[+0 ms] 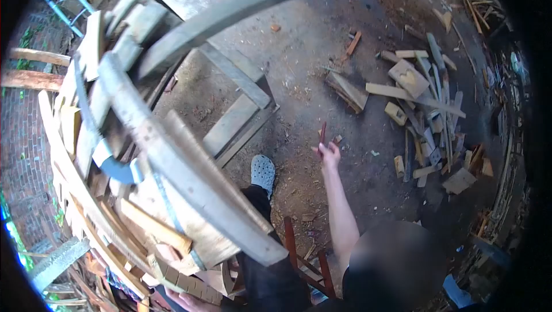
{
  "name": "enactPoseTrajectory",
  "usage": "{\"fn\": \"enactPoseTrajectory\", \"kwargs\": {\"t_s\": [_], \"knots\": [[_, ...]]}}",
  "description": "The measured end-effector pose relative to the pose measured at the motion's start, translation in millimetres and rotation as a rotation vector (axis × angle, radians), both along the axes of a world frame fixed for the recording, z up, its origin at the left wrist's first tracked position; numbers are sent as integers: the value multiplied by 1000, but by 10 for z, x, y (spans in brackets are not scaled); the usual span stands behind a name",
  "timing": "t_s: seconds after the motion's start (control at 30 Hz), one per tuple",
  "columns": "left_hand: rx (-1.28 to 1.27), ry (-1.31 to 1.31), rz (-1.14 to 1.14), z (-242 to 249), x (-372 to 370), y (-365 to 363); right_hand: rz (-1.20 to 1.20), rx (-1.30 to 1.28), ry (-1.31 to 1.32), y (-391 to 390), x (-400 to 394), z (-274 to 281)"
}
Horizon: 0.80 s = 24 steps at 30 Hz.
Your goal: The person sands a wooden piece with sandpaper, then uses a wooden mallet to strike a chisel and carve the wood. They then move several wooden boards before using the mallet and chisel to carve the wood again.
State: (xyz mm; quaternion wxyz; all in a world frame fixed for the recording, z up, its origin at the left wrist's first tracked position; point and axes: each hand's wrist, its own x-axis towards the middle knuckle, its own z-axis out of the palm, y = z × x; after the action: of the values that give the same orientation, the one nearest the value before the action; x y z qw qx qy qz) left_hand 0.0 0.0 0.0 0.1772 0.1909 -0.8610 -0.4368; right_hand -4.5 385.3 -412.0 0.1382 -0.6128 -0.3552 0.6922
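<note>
Right hand (329, 156): fingers look closed on a thin red stick (323, 133) — it pokes out past the grip, pointing away from me. Light hold, I judge; a knock could drop it on the ground (299, 200).
Left hand (191, 301): low at my view's edge, beside a notched block (187, 282). I can't tell whether it grips anything.
Curved board (172, 148): left of the right-hand grip, slanting across the stacked wood (95, 47). I see no clamp; a bump from the leg (254, 200) could slide it.
Shoe (263, 173): left of the stick, near the board — full of holes, poor cover if wood slipped.
Scrap heap (409, 79): right of the grip, jumbled; pieces could roll underfoot.
</note>
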Motion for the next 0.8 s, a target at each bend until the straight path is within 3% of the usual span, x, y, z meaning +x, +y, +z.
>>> {"fn": "enactPoseTrajectory", "kwargs": {"t_s": [0.03, 0.07, 0.1, 0.23, 0.33, 0.37, 0.57, 0.7, 0.8], "knots": [[50, -68, -85, -44, -49, 83, -49, -59, 97, -128, 60, 172], [391, -176, 150, -80, -163, 123, -30, -156, 251, -240, 192, 365], [834, -311, -165, 218, 17, -263, 46, -156, 472, -249, 114, 1204], [1006, -458, 251, 819, -182, -64, 29, 19, 468, -556, 227, 2868], [1228, -470, 34, 719, -79, -501, 200, 411, 556, -524, 221, 3390], [1333, -454, -50, 677, -12, -676, 124, 479, 572, -644, 147, 3694], [1321, -395, -93, 982, 37, -852, 395, 615, 688, -1540, -153, 4898], [1352, -342, -197, 1040, 178, -1052, 846, 527, 824, -2419, -155, 5194], [1408, -276, -170, 1097, 253, -1220, 1229, 451, 723, -3045, -3, 5295]]}}
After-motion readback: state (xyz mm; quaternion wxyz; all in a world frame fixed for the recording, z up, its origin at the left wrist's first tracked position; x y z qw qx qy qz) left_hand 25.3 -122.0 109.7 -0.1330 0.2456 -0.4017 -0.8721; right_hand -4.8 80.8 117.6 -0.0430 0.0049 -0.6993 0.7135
